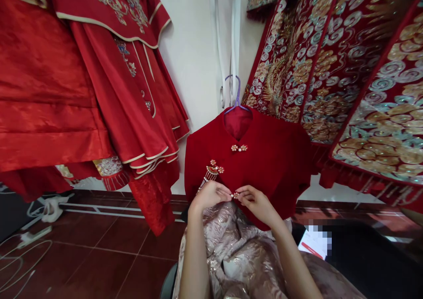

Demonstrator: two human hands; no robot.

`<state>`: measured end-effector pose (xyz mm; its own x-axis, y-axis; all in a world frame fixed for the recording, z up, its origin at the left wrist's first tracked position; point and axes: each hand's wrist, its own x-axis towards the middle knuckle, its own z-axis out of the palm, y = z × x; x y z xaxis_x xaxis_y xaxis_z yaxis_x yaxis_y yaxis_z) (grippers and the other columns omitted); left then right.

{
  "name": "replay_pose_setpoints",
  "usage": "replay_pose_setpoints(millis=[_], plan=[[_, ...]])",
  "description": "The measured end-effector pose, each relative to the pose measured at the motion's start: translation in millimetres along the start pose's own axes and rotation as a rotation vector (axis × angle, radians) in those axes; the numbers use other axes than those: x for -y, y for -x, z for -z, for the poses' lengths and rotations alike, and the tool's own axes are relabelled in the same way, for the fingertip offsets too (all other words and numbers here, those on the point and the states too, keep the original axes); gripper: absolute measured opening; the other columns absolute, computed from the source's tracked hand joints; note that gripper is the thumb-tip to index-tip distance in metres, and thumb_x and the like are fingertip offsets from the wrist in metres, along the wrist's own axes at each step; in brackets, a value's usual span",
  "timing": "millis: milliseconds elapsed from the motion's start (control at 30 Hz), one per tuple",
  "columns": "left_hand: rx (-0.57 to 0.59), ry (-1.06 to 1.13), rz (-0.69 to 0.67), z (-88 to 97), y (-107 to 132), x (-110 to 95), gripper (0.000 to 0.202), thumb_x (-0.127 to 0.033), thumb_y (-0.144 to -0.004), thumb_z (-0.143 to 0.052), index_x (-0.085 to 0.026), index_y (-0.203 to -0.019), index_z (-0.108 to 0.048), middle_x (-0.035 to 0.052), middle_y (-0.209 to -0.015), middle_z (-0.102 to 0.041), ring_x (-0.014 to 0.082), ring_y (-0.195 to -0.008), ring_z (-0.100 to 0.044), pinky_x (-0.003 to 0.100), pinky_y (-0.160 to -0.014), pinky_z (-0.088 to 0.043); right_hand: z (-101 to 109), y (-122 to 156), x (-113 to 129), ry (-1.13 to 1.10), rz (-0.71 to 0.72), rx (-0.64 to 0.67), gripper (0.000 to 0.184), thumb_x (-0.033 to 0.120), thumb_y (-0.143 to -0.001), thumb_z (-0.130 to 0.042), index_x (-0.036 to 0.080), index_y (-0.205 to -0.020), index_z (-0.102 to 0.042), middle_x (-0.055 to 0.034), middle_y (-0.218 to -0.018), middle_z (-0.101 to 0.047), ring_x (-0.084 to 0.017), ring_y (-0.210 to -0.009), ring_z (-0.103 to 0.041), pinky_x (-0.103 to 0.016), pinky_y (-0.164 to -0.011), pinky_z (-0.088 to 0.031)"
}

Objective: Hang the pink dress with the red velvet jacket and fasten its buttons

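A dark red jacket [264,158] with a stand collar hangs from a purple hanger [237,100] in front of me. Below its chest, my left hand [213,194] and my right hand [254,202] meet with fingertips pinched on a small beaded button clasp [234,196]. The fingers partly cover that clasp. Higher up, a similar pearl clasp [239,148] sits under the collar. A gold and red tasselled brooch [213,170] is fixed on the jacket's left side, its tassels running down behind my left hand.
Red garments [125,83] hang on the left, embroidered ones [317,61] on the right. White straps [235,30] come down behind the hanger. Pinkish patterned fabric [231,246] covers my lap. Cables and a power strip [35,236] lie on the tiled floor [109,246]. A white card [312,241] rests on a black surface.
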<state>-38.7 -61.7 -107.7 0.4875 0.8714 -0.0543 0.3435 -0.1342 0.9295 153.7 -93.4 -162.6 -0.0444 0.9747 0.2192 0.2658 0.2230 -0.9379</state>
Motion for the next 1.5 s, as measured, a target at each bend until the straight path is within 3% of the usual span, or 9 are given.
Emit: replay_pose_setpoints(millis=[167, 433, 1000, 1133, 1233, 1333, 1500], plan=[[-0.068, -0.045, 0.003, -0.4, -0.9, 1.2, 0.017, -0.023, -0.061, -0.072, -0.011, -0.073, -0.071, 0.0105, -0.076, -0.073, 0.0193, -0.073, -0.069, 0.029, -0.073, -0.053, -4.7, 0.6, 4.7, 0.000, -0.013, -0.018, 0.021, 0.028, -0.073, -0.061, 0.016, -0.089, -0.065, -0.0046, -0.079, -0.069, -0.015, -0.073, -0.064, -0.028, -0.074, -0.051], [-0.076, -0.183, -0.074, 3.8, 1.9, 3.2, 0.025, -0.029, -0.056, -0.079, -0.013, -0.072, -0.069, 0.0093, -0.075, -0.072, 0.0196, -0.073, -0.068, 0.027, -0.067, -0.050, -14.6, 0.6, 6.5, 0.009, 0.008, -0.038, 0.024, 0.036, -0.070, -0.068, 0.016, -0.084, -0.064, -0.0030, -0.075, -0.067, -0.014, -0.069, -0.062, -0.026, -0.069, -0.050], [-0.056, -0.065, -0.147, 3.1, 6.2, -2.3, 0.033, -0.041, -0.061, -0.079, -0.014, -0.070, -0.062, 0.0060, -0.070, -0.069, 0.0154, -0.068, -0.064, 0.025, -0.066, -0.049, -12.7, 0.5, 8.6, -0.119, -0.001, 0.018, 0.028, 0.040, -0.071, -0.069, 0.016, -0.085, -0.065, -0.0043, -0.076, -0.067, -0.015, -0.071, -0.063, -0.028, -0.069, -0.053], [-0.058, -0.029, -0.134, 2.6, 3.9, -1.1, 0.035, -0.041, -0.059, -0.080, -0.013, -0.072, -0.063, 0.0057, -0.070, -0.068, 0.0149, -0.067, -0.064, 0.025, -0.067, -0.050, -4.0, 3.4, 15.3, -0.144, -0.027, 0.046, 0.031, 0.042, -0.070, -0.071, 0.015, -0.085, -0.065, -0.0046, -0.076, -0.067, -0.015, -0.071, -0.063, -0.028, -0.069, -0.054], [-0.246, 0.129, -0.162, 2.9, -3.0, -0.8, 0.039, -0.042, -0.061, -0.079, -0.012, -0.080, -0.064, 0.0058, -0.074, -0.068, 0.0139, -0.068, -0.064, 0.025, -0.068, -0.051, 12.2, 10.4, 28.9, -0.200, -0.052, 0.134, 0.031, 0.041, -0.071, -0.071, 0.015, -0.086, -0.064, -0.0044, -0.079, -0.068, -0.014, -0.073, -0.063, -0.029, -0.072, -0.054], [-0.466, 0.452, -0.175, 3.2, -10.8, -0.8, 0.038, -0.045, -0.070, -0.073, -0.011, -0.087, -0.066, 0.0069, -0.083, -0.069, 0.0124, -0.071, -0.065, 0.027, -0.073, -0.054, 27.9, 18.2, 41.7, -0.203, -0.042, 0.236, 0.030, 0.042, -0.074, -0.068, 0.017, -0.089, -0.064, -0.0037, -0.083, -0.068, -0.014, -0.076, -0.064, -0.029, -0.074, -0.054], [-0.484, 0.858, -0.125, 2.3, -15.9, 0.2, 0.029, -0.031, -0.071, -0.076, -0.010, -0.089, -0.069, 0.0089, -0.088, -0.071, 0.0132, -0.079, -0.067, 0.033, -0.089, -0.053, 33.9, 22.0, 45.9, -0.200, -0.013, 0.271, 0.030, 0.043, -0.075, -0.067, 0.017, -0.091, -0.064, -0.0030, -0.082, -0.067, -0.013, -0.075, -0.063, -0.029, -0.074, -0.053]])
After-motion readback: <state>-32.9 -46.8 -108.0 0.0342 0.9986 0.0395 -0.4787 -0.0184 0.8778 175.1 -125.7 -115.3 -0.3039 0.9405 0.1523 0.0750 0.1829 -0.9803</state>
